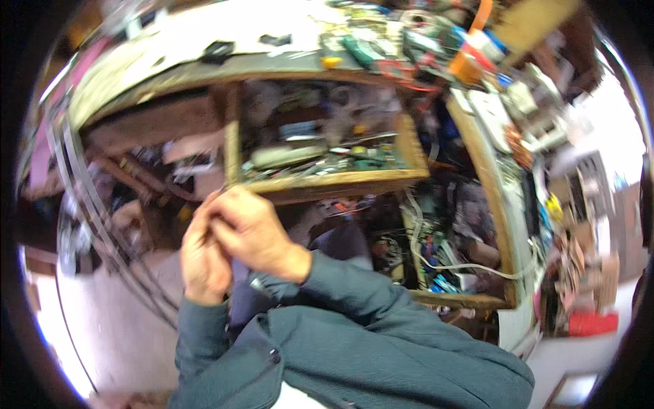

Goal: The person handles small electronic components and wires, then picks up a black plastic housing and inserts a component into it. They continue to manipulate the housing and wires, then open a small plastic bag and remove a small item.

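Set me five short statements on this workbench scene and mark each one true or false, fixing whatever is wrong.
1. The left hand and the right hand are held close together. True.
2. The right sleeve is bright yellow. False: it is a dark grey-green.
3. Assorted items lie in the wooden-edged drawer beyond the hands. True.
4. The white cable is wound around the right hand. False: it runs across the wooden-framed compartment on the right, apart from both hands.
5. A red object is at the far left of the picture. False: it is toward the right edge.
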